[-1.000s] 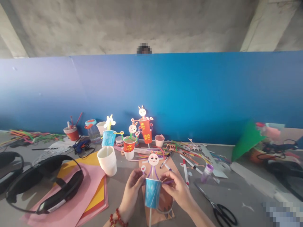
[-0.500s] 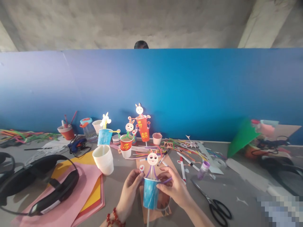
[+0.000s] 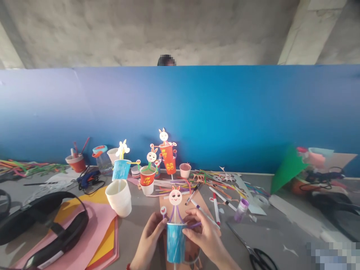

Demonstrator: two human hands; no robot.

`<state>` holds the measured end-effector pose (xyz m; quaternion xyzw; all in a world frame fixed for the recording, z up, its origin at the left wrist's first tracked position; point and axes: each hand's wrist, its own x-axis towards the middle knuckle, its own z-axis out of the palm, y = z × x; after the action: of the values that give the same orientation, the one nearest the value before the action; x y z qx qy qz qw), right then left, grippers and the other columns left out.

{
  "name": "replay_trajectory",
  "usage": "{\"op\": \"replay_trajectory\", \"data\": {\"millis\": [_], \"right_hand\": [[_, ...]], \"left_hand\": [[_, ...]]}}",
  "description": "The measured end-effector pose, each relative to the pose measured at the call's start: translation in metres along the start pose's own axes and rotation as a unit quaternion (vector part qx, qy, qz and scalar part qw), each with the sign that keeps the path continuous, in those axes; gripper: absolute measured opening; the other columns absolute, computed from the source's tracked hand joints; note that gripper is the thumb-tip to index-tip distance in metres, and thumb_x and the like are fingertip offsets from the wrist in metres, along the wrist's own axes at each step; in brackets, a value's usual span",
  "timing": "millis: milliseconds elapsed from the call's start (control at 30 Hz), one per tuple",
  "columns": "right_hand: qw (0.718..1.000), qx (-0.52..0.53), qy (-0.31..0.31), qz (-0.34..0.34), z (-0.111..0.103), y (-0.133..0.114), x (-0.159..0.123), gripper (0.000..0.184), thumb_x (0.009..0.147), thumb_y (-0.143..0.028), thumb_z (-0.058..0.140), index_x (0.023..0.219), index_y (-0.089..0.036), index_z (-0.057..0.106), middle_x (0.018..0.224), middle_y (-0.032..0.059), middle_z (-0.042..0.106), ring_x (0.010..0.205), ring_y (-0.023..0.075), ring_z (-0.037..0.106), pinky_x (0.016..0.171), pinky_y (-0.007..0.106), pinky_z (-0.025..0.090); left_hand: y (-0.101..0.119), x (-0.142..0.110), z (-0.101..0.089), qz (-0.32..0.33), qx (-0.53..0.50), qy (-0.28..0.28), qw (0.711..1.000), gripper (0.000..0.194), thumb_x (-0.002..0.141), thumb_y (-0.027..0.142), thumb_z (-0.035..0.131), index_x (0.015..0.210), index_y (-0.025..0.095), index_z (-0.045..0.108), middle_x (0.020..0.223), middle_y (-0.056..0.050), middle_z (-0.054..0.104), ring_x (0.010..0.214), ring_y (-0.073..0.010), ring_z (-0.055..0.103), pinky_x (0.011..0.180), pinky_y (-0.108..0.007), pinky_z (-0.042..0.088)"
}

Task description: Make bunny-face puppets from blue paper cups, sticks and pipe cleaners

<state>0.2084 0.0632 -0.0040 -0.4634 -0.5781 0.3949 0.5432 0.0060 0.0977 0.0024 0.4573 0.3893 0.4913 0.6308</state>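
One heart-tipped stem is pinched in my left hand; my right hand, grip unclear, should adjust the blue cup's strip lightly.

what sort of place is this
Probably a craft workspace: paper-cup rabbit puppets, one of them a blue cup between the two hands, loose pipe cleaners, and black-handled scissors share a grey tabletop.

Our 2 bare hands: left bare hand upright, thumb and fingers pinched; right bare hand angled inward, pinching.
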Motion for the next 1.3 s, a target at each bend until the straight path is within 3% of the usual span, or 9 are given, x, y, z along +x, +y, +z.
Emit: {"op": "replay_trajectory", "data": {"millis": [133, 300, 500, 733, 833, 1033, 1167, 1300], "right_hand": [[1.0, -0.02, -0.003, 0.013, -0.002, -0.003, 0.004, 0.03, 0.08, -0.038, 0.076, 0.101, -0.02, 0.064, 0.1, 0.0086, 0.073, 0.092, 0.0266, 0.072, 0.079, 0.036, 0.058], [0.999, -0.039, -0.013, 0.017, -0.006, -0.007, 0.005, 0.021, 0.08, -0.031, 0.073, 0.097, -0.02, 0.067, 0.1, 0.007, 0.073, 0.091, 0.0249, 0.073, 0.082, 0.033, 0.058], [0.995, -0.094, -0.008, 0.011, -0.006, -0.004, 0.005, 0.015, 0.082, -0.028, 0.07, 0.095, -0.021, 0.068, 0.097, 0.0053, 0.074, 0.093, 0.0238, 0.072, 0.082, 0.03, 0.057], [0.99, -0.139, -0.021, -0.004, -0.005, -0.01, 0.005, 0.012, 0.083, -0.023, 0.065, 0.095, -0.023, 0.068, 0.095, 0.0029, 0.076, 0.09, 0.0213, 0.073, 0.079, 0.026, 0.057], [0.988, -0.155, -0.021, 0.0, -0.006, -0.012, 0.004, 0.01, 0.084, -0.024, 0.064, 0.093, -0.023, 0.068, 0.094, 0.0033, 0.077, 0.09, 0.0218, 0.074, 0.079, 0.026, 0.057], [0.982, -0.19, -0.015, -0.007, -0.01, -0.01, 0.006, 0.012, 0.087, -0.029, 0.062, 0.095, -0.024, 0.069, 0.095, 0.0036, 0.077, 0.09, 0.0221, 0.074, 0.08, 0.028, 0.058], [0.983, -0.182, -0.004, -0.014, -0.011, -0.007, 0.007, 0.019, 0.087, -0.032, 0.063, 0.103, -0.023, 0.068, 0.096, 0.0055, 0.077, 0.088, 0.023, 0.074, 0.076, 0.03, 0.06], [0.984, -0.172, -0.001, -0.037, -0.011, -0.009, 0.008, 0.022, 0.089, -0.035, 0.062, 0.107, -0.023, 0.067, 0.099, 0.0069, 0.077, 0.087, 0.0237, 0.074, 0.075, 0.033, 0.061]], "left_hand": [[0.0, -0.001, -0.001, 0.004, 0.017, 0.015, 1.0, 0.035, 0.078, 0.046, 0.076, 0.102, 0.021, 0.071, 0.095, -0.005, 0.072, 0.087, -0.0216, 0.067, 0.081, -0.03, 0.053], [0.003, -0.001, -0.001, 0.043, 0.075, -0.008, 0.996, 0.04, 0.08, 0.049, 0.072, 0.109, 0.022, 0.068, 0.103, -0.006, 0.071, 0.101, -0.025, 0.066, 0.089, -0.031, 0.053], [-0.002, 0.001, 0.001, 0.084, 0.16, -0.04, 0.983, 0.046, 0.082, 0.05, 0.068, 0.118, 0.022, 0.06, 0.104, -0.007, 0.072, 0.102, -0.0261, 0.067, 0.088, -0.034, 0.055], [-0.004, 0.004, 0.0, 0.106, 0.226, -0.026, 0.968, 0.04, 0.086, 0.051, 0.062, 0.115, 0.024, 0.059, 0.103, -0.007, 0.074, 0.099, -0.0248, 0.07, 0.086, -0.034, 0.057], [-0.002, 0.008, -0.002, 0.115, 0.282, -0.036, 0.952, 0.035, 0.089, 0.051, 0.056, 0.109, 0.022, 0.062, 0.102, -0.008, 0.073, 0.095, -0.0249, 0.071, 0.084, -0.036, 0.057], [0.0, 0.011, -0.008, 0.139, 0.379, 0.002, 0.915, 0.037, 0.088, 0.054, 0.053, 0.099, 0.023, 0.068, 0.101, -0.01, 0.073, 0.09, -0.0269, 0.07, 0.084, -0.04, 0.057], [0.022, 0.003, -0.003, 0.157, 0.363, 0.015, 0.918, 0.032, 0.085, 0.05, 0.061, 0.103, 0.025, 0.07, 0.107, -0.011, 0.071, 0.098, -0.0298, 0.068, 0.086, -0.04, 0.054], [0.081, -0.016, 0.011, 0.234, 0.278, -0.003, 0.931, 0.026, 0.085, 0.042, 0.064, 0.101, 0.026, 0.075, 0.114, -0.01, 0.07, 0.112, -0.0327, 0.062, 0.092, -0.039, 0.051]]}}
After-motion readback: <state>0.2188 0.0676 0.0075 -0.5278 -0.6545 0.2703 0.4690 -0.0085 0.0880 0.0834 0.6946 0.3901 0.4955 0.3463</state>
